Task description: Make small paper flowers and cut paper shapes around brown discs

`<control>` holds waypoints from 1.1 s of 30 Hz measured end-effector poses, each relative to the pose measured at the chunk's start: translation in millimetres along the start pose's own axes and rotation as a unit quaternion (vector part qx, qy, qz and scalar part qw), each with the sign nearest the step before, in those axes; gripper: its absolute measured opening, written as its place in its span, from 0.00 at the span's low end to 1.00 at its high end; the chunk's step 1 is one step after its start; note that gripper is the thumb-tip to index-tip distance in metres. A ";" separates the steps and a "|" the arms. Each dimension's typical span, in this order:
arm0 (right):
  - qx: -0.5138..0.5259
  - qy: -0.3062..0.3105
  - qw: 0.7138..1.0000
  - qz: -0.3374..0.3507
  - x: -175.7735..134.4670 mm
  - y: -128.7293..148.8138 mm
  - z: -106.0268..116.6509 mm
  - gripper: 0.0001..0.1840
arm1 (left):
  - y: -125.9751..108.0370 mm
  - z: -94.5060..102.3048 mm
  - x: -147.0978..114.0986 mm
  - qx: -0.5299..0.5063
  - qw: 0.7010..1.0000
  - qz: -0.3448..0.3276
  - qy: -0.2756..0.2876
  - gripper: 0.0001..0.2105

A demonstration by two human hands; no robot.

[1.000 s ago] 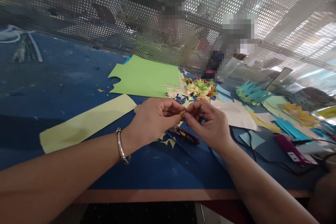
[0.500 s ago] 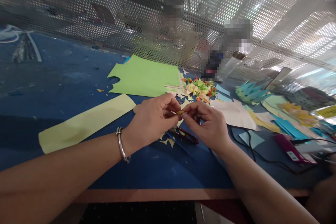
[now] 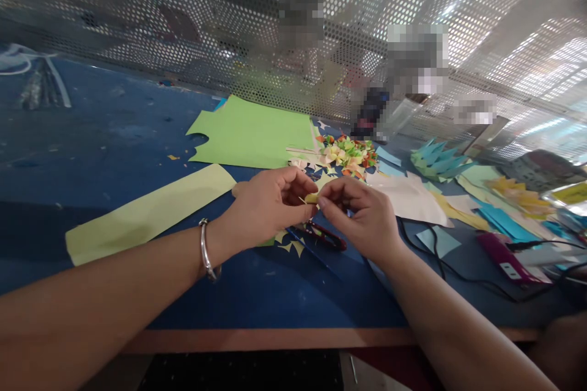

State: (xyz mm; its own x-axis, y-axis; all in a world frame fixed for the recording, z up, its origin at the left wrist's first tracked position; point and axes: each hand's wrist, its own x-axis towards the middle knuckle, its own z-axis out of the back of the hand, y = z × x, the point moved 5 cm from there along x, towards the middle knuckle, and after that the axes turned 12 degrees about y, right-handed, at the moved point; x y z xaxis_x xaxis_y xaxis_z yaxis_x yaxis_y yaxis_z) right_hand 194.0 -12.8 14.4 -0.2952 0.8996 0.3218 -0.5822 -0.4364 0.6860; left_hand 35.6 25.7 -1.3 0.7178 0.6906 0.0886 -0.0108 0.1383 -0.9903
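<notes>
Over the middle of the blue table, a small folded piece of yellow paper (image 3: 311,198) is between my two hands. My right hand (image 3: 362,217) pinches its right side between thumb and fingertips. From the other side, the curled fingers and thumb of my left hand (image 3: 268,204) close around its left part, which they partly hide. A silver bangle (image 3: 207,250) circles my left wrist. Below the hands lie dark red-handled scissors (image 3: 326,236), a thin blue stick (image 3: 312,250) and pale yellow paper scraps (image 3: 293,247). Just beyond is a heap of small folded paper flowers (image 3: 348,156).
A pale yellow paper strip (image 3: 147,217) lies left, a green sheet (image 3: 257,134) behind it. On the right are a cream sheet (image 3: 408,198), a purple power strip (image 3: 507,259) with black cables and a spiky blue paper flower (image 3: 438,160). A perforated metal screen (image 3: 229,24) stands behind.
The yellow paper piece has been turned and more of it shows between the fingers. My left thumb and index finger have parted slightly. My right hand has barely moved.
</notes>
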 end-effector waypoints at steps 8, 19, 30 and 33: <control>0.068 0.021 0.997 -0.020 1.5 -0.6 0.7 0.04 | -0.2 -1.1 -0.1 0.030 0.999 0.038 0.014 0.13; 0.075 0.025 0.997 -0.014 2.5 0.6 2.6 0.03 | -0.2 -0.5 -0.8 0.034 0.999 0.035 0.009 0.13; 0.087 0.015 0.996 -0.016 3.3 -0.5 1.7 0.03 | 3.1 -5.0 -1.3 -0.096 0.994 0.052 -0.006 0.11; 0.088 0.018 0.996 -0.016 3.4 -1.1 1.3 0.03 | 2.9 -3.7 -2.1 -0.067 0.997 0.043 -0.006 0.11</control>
State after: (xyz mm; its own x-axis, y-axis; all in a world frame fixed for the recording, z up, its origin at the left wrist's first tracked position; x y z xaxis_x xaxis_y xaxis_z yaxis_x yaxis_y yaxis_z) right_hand 194.6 -9.3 15.6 -0.3064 0.9108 0.2767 -0.4510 -0.3949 0.8004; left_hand 36.6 22.0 -4.8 0.7101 0.7041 0.0038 0.0219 -0.0166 -0.9996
